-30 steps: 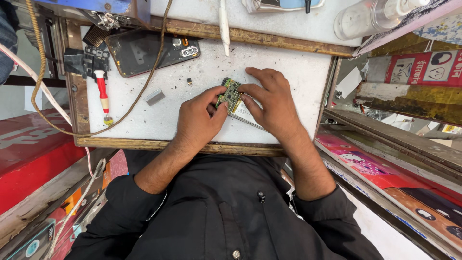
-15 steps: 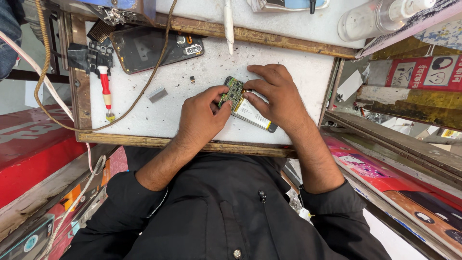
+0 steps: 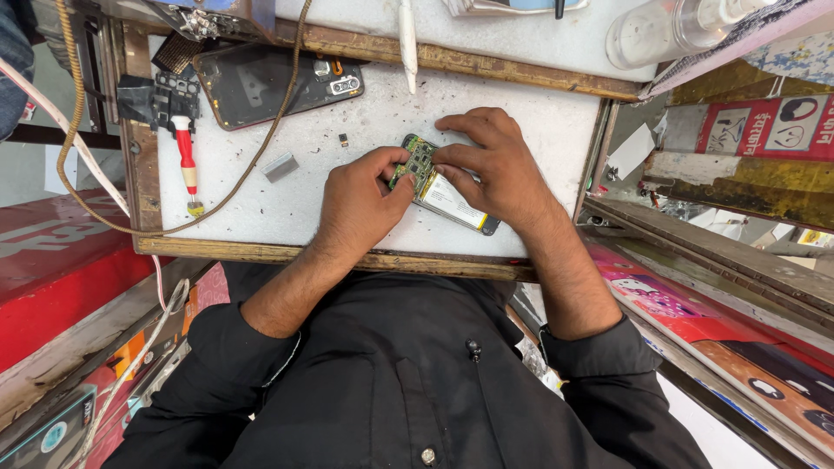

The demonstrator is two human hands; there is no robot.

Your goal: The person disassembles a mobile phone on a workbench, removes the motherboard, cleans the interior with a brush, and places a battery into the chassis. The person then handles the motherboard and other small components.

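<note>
Matt white worktop (image 3: 521, 130), worn wood, glossy plastic and bare electronics.

Framed by rough, scuffed wooden edging (image 3: 287, 254), paint flaked off along the near side. Glossy dark back on the phone shell (image 3: 261, 82) at far left, with shiny metal camera rings. Green matt circuit board (image 3: 417, 161) with tiny metallic parts, pinched between left hand (image 3: 356, 204) and right hand (image 3: 495, 169), above a paper-labelled battery (image 3: 453, 201). Smooth red plastic handle on the screwdriver (image 3: 185, 161). Braided cable (image 3: 78, 156), dull tan. Clear glossy plastic bottle (image 3: 669, 30) far right. Matt black cloth shirt (image 3: 417, 382).
</note>
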